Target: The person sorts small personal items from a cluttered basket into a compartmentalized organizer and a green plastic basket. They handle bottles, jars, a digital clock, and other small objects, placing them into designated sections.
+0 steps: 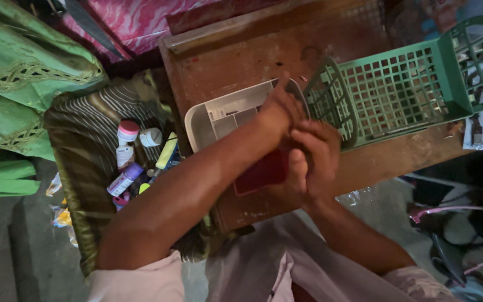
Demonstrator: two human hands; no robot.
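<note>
A small dark red box (261, 172) lies at the near edge of the brown wooden table (241, 61). My right hand (312, 159) is wrapped around its right end. My left hand (279, 109) reaches over it from the left, with its fingers against the right hand and over a grey plastic tray (211, 120) with small compartments. What the left fingers pinch is hidden between the two hands.
A green plastic basket (403, 89) lies on its side on the table's right part. Left of the table, a striped cloth (93, 140) holds several small bottles and tubes (127, 162). Green fabric (18, 72) hangs at far left. Pink cloth lies behind the table.
</note>
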